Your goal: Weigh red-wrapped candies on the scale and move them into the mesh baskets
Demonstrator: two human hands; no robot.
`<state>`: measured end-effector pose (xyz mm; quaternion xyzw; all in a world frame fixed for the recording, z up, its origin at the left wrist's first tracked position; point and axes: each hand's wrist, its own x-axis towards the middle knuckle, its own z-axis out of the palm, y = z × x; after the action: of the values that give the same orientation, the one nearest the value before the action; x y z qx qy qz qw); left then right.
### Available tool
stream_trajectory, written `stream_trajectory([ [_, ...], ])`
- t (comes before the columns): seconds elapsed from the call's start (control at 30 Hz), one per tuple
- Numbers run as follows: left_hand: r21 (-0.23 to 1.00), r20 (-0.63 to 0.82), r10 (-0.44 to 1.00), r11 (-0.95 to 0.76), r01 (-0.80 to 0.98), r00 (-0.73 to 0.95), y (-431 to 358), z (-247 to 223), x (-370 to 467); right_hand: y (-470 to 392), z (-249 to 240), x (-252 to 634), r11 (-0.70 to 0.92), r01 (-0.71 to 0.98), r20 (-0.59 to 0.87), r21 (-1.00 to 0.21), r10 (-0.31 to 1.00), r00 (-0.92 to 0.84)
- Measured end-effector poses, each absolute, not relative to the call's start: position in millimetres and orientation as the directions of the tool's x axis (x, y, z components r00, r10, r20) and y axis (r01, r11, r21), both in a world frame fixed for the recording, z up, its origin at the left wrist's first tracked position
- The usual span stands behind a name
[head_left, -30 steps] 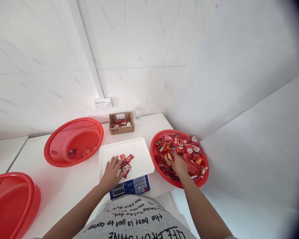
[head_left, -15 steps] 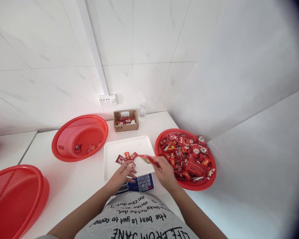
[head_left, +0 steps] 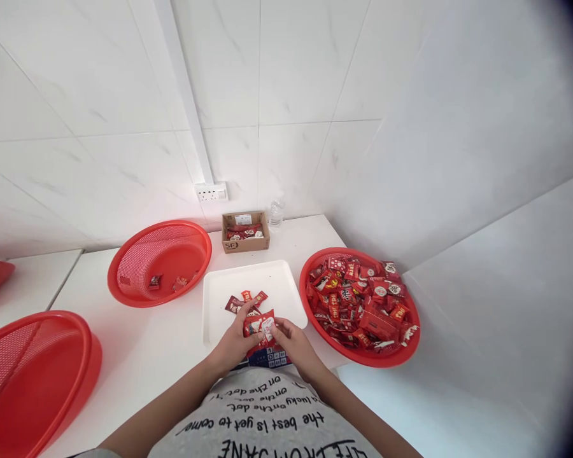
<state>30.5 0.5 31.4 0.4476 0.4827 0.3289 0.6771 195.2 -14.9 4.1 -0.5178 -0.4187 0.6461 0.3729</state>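
Between my two hands is a red printed packet [head_left: 254, 326] with a whitish patch on its right side. My left hand [head_left: 235, 337] grips its left side, thumb across the front. The fingers of my right hand [head_left: 293, 343] pinch its right edge. Just beyond, several small red and dark-red wrapped snacks [head_left: 239, 305] lie together on a white tray [head_left: 279, 280]; the packet and my left hand cover some of them. Below the packet shows part of a blue keypad [head_left: 275, 358] of a weighing scale, otherwise hidden by my hands and shirt.
A red basket [head_left: 310, 304] heaped with red packets stands at the right. At the left are a red mesh basket [head_left: 119, 289] with a few packets and another red basket [head_left: 93, 356]. A cardboard box [head_left: 253, 245] and a clear bottle [head_left: 276, 213] stand by the wall.
My right hand has brought the red packet left and down, and my left hand has taken hold of it too. The packet now faces me, and the view has shifted slightly.
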Motion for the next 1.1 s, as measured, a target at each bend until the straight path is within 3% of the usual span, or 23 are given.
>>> stream_trajectory([
  [0.1, 0.929, -0.347, 0.892, 0.370, -0.027, 0.290, -1, 29, 34, -13, 10, 196, -0.396, -0.138, -0.369, -0.908, 0.911, -0.185],
  [0.2, 0.875, -0.437, 0.852, 0.477, -0.084, 0.287, -1, 26, 34, -13, 13, 200, -0.410, -0.209, -0.386, -0.888, 0.911, -0.145],
  [0.33, 0.830, -0.492, 0.806, 0.548, -0.100, 0.329, -1, 24, 31, -16, 10, 203, -0.480, -0.235, -0.433, -0.845, 0.873, -0.225],
  [0.5, 0.875, -0.453, 0.843, 0.482, -0.036, 0.292, 0, 21, 29, -14, 8, 200, -0.459, -0.242, -0.408, -0.855, 0.883, -0.234],
  [0.63, 0.930, -0.357, 0.926, 0.340, 0.140, 0.120, 8, 17, 25, 3, 6, 200, -0.417, -0.222, -0.388, -0.881, 0.907, -0.161],
  [0.7, 0.931, -0.258, 0.965, 0.237, 0.277, 0.041, 14, 12, 19, 13, 4, 202, -0.361, -0.083, -0.353, -0.929, 0.931, -0.098],
  [0.77, 0.896, -0.138, 0.989, 0.105, 0.431, 0.046, 18, 6, 11, 21, 1, 206, -0.229, 0.188, -0.231, -0.955, 0.973, 0.011],
  [0.87, 0.770, 0.015, 0.989, -0.107, 0.629, 0.150, 20, -8, 0, 24, -4, 207, -0.032, 0.562, -0.035, -0.827, 0.999, 0.004],
  [0.97, 0.639, 0.069, 0.971, -0.220, 0.737, 0.230, 18, -22, -5, 20, -9, 202, 0.058, 0.693, -0.099, -0.718, 0.978, -0.185],
  [1.1, 0.526, 0.009, 0.959, -0.247, 0.814, 0.284, 17, -36, -7, 14, -16, 192, 0.119, 0.738, -0.188, -0.665, 0.929, -0.319],
])
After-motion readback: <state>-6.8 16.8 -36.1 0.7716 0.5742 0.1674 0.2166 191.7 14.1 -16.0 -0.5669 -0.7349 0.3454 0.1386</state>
